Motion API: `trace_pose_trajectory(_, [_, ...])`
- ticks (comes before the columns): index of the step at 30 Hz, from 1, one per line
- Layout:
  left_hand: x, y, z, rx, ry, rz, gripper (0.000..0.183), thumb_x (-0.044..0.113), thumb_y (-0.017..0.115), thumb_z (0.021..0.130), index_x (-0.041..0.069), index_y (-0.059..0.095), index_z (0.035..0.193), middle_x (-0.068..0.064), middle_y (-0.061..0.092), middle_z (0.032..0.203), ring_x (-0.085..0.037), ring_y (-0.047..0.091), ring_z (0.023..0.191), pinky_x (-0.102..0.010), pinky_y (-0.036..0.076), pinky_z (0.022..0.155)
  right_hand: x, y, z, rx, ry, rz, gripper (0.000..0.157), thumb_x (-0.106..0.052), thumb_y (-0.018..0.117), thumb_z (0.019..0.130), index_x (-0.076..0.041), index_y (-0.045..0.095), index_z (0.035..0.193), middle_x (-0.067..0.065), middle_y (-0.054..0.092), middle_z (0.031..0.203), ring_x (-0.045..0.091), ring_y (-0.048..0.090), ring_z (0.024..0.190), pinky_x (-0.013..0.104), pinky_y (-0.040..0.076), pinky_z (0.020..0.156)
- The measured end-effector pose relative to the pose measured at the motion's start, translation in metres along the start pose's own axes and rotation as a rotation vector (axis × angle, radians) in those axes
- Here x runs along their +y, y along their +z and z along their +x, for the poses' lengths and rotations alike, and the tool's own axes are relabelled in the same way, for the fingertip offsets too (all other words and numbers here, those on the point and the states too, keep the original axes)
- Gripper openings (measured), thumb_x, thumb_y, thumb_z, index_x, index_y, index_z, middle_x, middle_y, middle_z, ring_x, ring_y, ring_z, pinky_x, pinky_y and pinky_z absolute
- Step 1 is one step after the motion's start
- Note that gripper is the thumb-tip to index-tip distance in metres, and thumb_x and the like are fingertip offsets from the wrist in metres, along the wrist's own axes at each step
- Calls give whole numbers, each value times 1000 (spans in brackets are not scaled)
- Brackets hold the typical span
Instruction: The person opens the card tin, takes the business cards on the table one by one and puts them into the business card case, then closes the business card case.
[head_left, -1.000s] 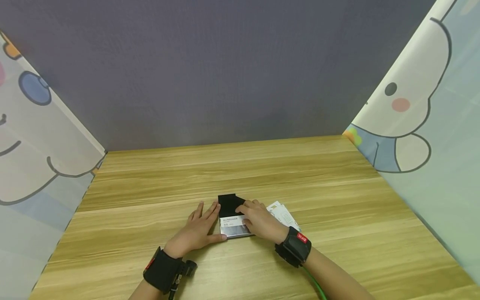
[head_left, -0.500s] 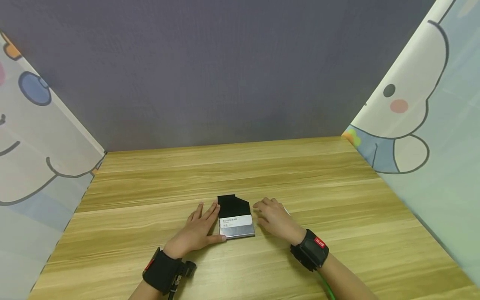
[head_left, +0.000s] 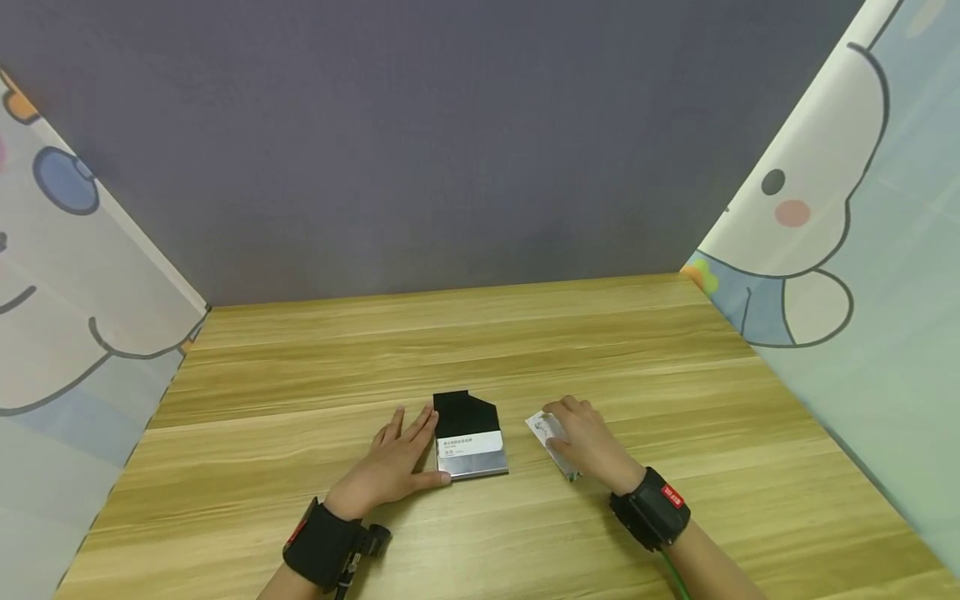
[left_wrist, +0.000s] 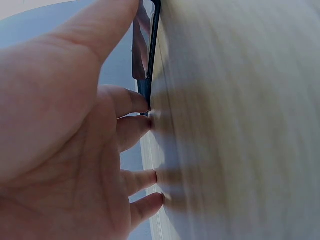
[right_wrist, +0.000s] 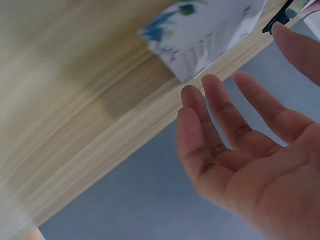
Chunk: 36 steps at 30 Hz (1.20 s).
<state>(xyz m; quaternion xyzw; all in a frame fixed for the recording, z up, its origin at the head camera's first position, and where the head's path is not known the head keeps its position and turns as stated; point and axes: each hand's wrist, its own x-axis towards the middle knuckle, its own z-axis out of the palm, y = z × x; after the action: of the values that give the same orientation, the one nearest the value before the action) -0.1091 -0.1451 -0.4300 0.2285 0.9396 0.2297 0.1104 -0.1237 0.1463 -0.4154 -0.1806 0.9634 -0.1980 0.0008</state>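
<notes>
A business card case lies unfolded on the table, its black flap pointing away and its silver part nearer. A white printed card lies in it. My left hand rests beside the case with fingers spread, thumb and index at its left edge. In the left wrist view the fingertips touch the wood next to the case. To the right, my right hand is over loose white cards, partly covering them. The right wrist view shows its fingers loosely bent, apart from the patterned card.
The wooden table ends at a grey-blue wall panel behind. Cartoon-printed panels stand at both sides. Black bands are on both wrists, and a green cable runs from the right one.
My right hand has left the case and moved right to the loose cards. The card in the case is uncovered now. My left hand has stayed in place.
</notes>
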Motion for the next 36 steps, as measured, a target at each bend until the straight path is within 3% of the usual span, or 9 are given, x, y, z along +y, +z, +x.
trace_pose_trajectory(17, [-4,3,1,8,12,0,88,53,58,80,4,23,144,-16,20,152,-49,3,133,-67,18,103,10,-2,-8,10,48,-42,52,-14,76,69,2,56,114,19,57,107,34,51,91,49,47,74])
trace_pose_trajectory(36, [-1,0,0,3,5,1,87,51,59,80,3,22,144,-16,19,152,-48,2,133,-67,18,103,12,0,-8,-16,126,-88,63,-26,79,65,10,57,112,23,53,105,36,47,90,48,46,76])
